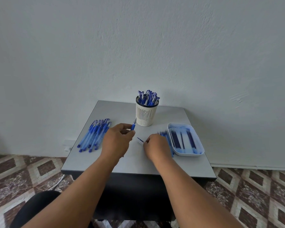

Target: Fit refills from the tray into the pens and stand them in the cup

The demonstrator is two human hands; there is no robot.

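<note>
We see both forearms reaching forward over the grey table (pixel 115 163) from the lower edge of the view, bare to the elbows.

Left hand (pixel 117 139): raised slightly above the table, back of the hand toward the camera, fingers curled. It pinches a pen (pixel 133 125) by its blue grip section; the tip points up and away, toward the base of the cup (pixel 146 112). The pen tip sits just beside the cup's lower left wall; we cannot tell whether it touches.

Right hand (pixel 156 145): low on the table, knuckles up, fingers curled inward. It holds a pen cap (pixel 140 140), blue and clear, which sticks out to the left from its fingertips.

The white slotted cup stands at the centre rear of the table, with blue-capped finished pens (pixel 148 97) standing upright in it.

A pile of pens (pixel 94 135) lies flat at the left of the table, near the left wrist.

The white tray (pixel 199 145) sits at the right, holding dark blue refills (pixel 176 139) lying lengthwise. More loose refills (pixel 167 137) lie on the table between the right hand and the tray, partly hidden by the hand.
</note>
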